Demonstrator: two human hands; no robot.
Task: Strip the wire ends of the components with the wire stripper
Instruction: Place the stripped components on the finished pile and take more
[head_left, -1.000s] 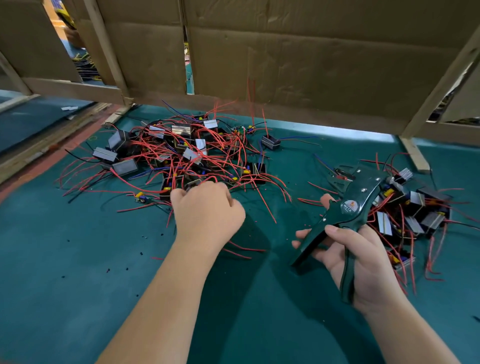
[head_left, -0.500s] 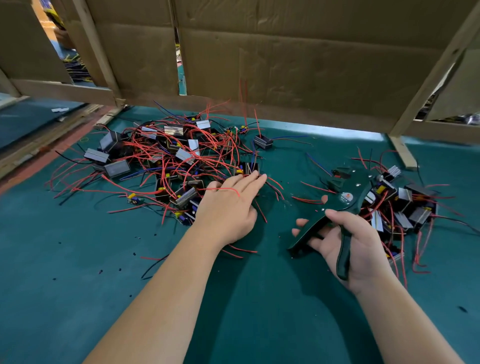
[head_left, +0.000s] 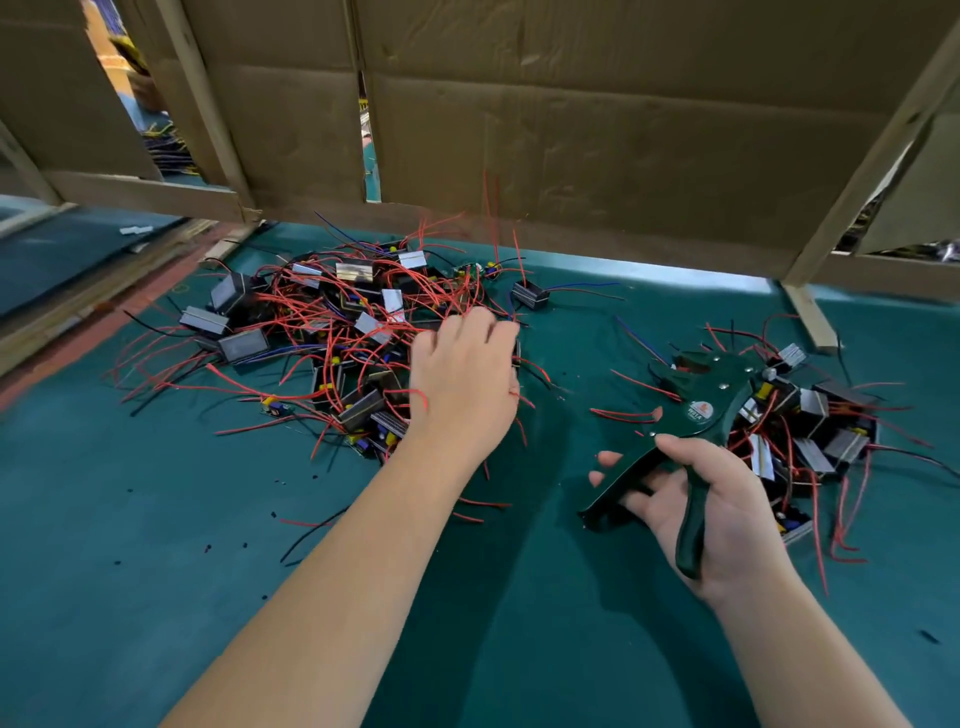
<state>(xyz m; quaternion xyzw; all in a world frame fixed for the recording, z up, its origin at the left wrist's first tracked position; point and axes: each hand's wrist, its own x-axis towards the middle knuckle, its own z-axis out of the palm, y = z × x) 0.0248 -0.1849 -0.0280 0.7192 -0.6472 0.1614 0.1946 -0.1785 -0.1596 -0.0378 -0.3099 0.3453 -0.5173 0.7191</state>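
Left hand (head_left: 462, 384) is now carried deeper into the left pile (head_left: 311, 332) of components. Half a second back it was laid flat at the pile's near right edge, and a second back it was bunched as a fist. Its fingers (head_left: 483, 327) are curled down among the red leads. Whether a component is gripped cannot be told, as the tips are hidden. Judged: a fresh piece is being picked out, and stripping is not yet begun on it.

Right hand (head_left: 717, 519) is kept where it was, wrapped on the wire stripper (head_left: 701, 410). The thumb is laid over the upper handle, the other handle lies across the palm, and the handles are sprung apart. The tool's head is pointed at the right pile (head_left: 810, 431), just beside it.

Components are seen as small black blocks with dull silver faces and thin, limp red leads, a few black or blue. Tabletop (head_left: 156, 571) is covered in teal felt-like matting, flecked with dark bits. Creased cardboard (head_left: 571, 130) is fixed behind on pale timber.
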